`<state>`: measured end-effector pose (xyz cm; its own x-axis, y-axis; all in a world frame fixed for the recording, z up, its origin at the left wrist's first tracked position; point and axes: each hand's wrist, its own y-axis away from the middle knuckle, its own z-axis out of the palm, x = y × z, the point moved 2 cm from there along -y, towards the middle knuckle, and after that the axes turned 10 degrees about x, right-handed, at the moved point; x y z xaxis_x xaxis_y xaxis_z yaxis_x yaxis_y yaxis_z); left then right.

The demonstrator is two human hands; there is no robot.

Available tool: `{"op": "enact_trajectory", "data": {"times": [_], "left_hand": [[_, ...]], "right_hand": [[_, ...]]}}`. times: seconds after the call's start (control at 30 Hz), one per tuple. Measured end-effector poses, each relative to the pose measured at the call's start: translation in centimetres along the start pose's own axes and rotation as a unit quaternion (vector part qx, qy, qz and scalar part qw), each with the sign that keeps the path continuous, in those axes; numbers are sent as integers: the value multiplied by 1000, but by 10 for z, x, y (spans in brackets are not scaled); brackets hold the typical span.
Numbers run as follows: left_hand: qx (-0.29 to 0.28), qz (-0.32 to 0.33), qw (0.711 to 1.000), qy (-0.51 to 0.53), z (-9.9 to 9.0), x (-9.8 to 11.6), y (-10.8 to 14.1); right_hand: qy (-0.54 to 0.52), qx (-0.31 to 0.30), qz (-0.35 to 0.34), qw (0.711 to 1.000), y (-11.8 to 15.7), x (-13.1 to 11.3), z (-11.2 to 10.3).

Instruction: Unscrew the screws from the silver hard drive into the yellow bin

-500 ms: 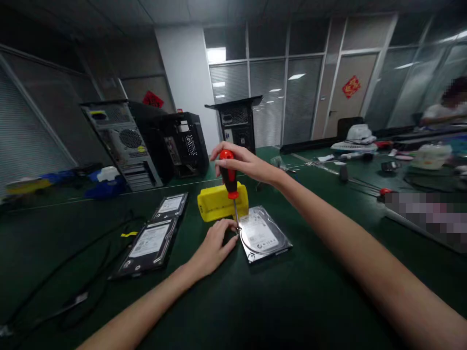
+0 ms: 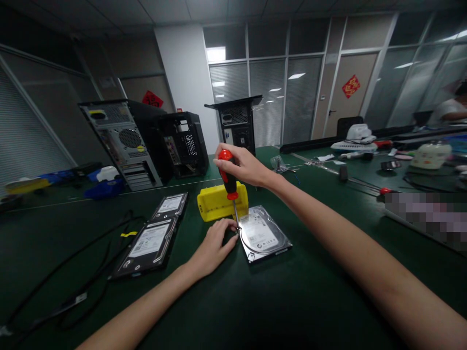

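My right hand (image 2: 242, 163) is wrapped round the red and black handle of a screwdriver (image 2: 229, 182). It stands nearly upright, its tip at the left edge of a silver hard drive (image 2: 260, 233) lying label side up. My left hand (image 2: 217, 245) rests on the table with thumb and forefinger drawn together at that same edge, right beside the tip. Whatever lies between those fingertips is too small to make out. Just behind them is a yellow plastic bin (image 2: 217, 201), tipped so that its opening faces me.
Two more hard drives (image 2: 149, 240) lie left of my left hand, near black cables (image 2: 73, 248). Computer cases (image 2: 144, 146) stand at the back. On the right are a long red-handled tool (image 2: 383, 191) and a white fan-like device (image 2: 357, 138); a person (image 2: 452, 109) sits beyond.
My right hand's fingers have shifted and curled closer round the screwdriver handle. The left hand and the hard drive stay in place.
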<state>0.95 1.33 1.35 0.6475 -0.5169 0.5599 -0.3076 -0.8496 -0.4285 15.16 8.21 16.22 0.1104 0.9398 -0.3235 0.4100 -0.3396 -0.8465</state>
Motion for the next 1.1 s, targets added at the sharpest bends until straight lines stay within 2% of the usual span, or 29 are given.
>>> {"op": "enact_trajectory", "data": {"times": [0.1, 0.27, 0.47, 0.63, 0.73, 0.87, 0.97, 1.1], "left_hand": [[-1, -1, 1000, 0, 0, -1, 0], [-3, -1, 1000, 0, 1, -1, -1], [-3, -2, 1000, -1, 0, 0, -1], [1, 1, 1000, -1, 0, -1, 1], [1, 2, 1000, -2, 1, -2, 1], [2, 3, 1000, -2, 1, -3, 0], [3, 2, 1000, -4, 0, -1, 0], [3, 1, 1000, -5, -1, 1, 0]], "right_hand": [[-42, -32, 8, 999, 1, 1, -1], [-212, -69, 65, 973, 1, 4, 6], [-112, 1, 12, 994, -2, 3, 6], [-130, -59, 63, 988, -2, 2, 1], [-198, -105, 119, 967, -1, 3, -4], [-256, -121, 153, 947, 0, 5, -5], [-209, -92, 128, 965, -1, 5, -4], [-127, -45, 53, 989, -2, 2, -5]]}}
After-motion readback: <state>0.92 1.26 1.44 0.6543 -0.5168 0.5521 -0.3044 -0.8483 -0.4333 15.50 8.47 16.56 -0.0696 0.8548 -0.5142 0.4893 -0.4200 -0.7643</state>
